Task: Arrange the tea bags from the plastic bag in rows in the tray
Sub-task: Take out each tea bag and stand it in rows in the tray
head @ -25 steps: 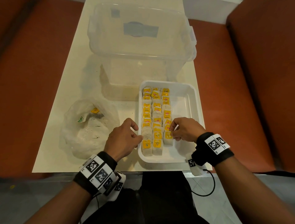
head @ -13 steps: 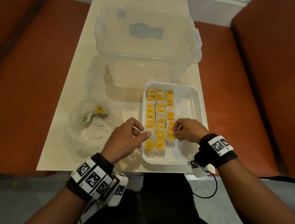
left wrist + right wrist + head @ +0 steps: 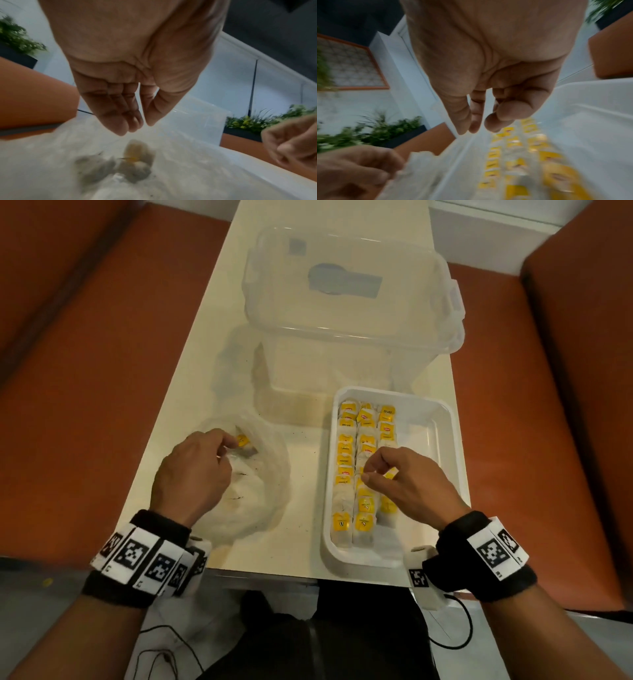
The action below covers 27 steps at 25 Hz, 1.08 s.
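Note:
A white tray (image 3: 442,419) sits at the table's front right, with three rows of yellow-tagged tea bags (image 3: 346,453) along its left side. My right hand (image 3: 367,475) hovers over the third row, fingers curled, thumb near the index, nothing visible between them. In the right wrist view, the right hand (image 3: 471,129) hangs above the rows of tea bags (image 3: 513,143). My left hand (image 3: 227,445) is over the crumpled plastic bag (image 3: 260,508), fingertips near a tea bag (image 3: 242,440) inside. In the left wrist view, the left hand (image 3: 137,128) holds nothing, fingers straight above that tea bag (image 3: 137,155).
A large clear storage box (image 3: 342,302) with its lid stands behind the tray and bag. The narrow cream table (image 3: 301,474) has orange seats on both sides. The tray's right half (image 3: 421,460) holds no bags. Tea crumbs speckle the tabletop.
My left hand left the tray's left edge and moved left onto the plastic bag. My right hand stayed over the third row and rose slightly.

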Available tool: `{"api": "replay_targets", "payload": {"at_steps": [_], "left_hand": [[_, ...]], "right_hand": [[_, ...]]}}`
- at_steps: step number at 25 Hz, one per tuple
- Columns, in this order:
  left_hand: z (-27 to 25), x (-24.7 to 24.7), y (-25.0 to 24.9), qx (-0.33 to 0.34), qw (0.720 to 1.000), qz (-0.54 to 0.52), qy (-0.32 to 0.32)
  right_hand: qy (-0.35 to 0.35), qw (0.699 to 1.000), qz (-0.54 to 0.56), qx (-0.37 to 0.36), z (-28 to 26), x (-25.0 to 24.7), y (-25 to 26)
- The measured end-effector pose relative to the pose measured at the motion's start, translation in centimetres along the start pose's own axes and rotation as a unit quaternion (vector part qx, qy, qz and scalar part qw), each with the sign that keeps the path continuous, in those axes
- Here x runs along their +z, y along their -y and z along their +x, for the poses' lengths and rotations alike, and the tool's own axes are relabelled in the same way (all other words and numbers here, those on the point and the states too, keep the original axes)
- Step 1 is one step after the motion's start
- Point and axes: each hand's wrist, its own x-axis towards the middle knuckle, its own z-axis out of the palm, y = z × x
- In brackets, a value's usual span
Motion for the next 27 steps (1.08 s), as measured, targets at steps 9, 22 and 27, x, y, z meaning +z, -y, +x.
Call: {"api": "replay_targets", "payload": {"at_steps": [9,22,27], "left_hand": [[0.7,2.4,0.0,0.005,0.999,0.005,0.047],[2.8,6.1,-0.8,0.079,0.987,0.138,-0.002],[5.4,8.0,-1.8,0.116,0.972,0.205,0.012]], "right_hand": [[0.114,0.970,-0.180,-0.119,3.3,6.5,10.1],[0.103,0.976,-0.182,-0.067,4.8,6.5,9.5],[0.113,0.973,-0.192,-0.066,5.0,5.9,9.0]]}}
